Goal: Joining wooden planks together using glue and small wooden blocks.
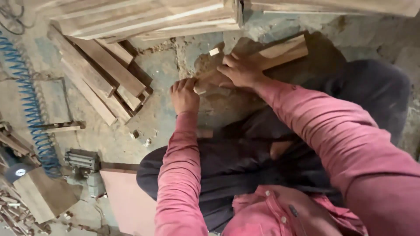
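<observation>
Pale wooden strip (280,52), long and flat-sided, lies on the dusty concrete floor (175,65) just ahead of the person's knees, its long axis slanting from the lower left up toward the upper right of the head view. Its near end is under the hands; its far end pokes out past the right hand, free and uncovered.

The right hand (240,70) is the nearer of the two to the strip's middle: it lies on top, palm down, fingers curled over the wood and pressing it. The left hand (183,95) sits at the strip's lower end, closed into a loose fist with the knuckles up; it seems to pinch something small and light-coloured against that end, though I cannot make out what it is. So the strip runs away from the left fingers, passes beneath the right ones, and carries on beyond them.

Both arms wear rose-pink sleeves (179,175) over dark trousers (245,161). To the left, a loose stack of brown wooden planks (105,74) leans at an angle, well apart from the hands. A blue coiled air hose (30,105) trails down the left edge toward a grey metal tool (83,161). More pale boards (148,17) are piled along the top.
</observation>
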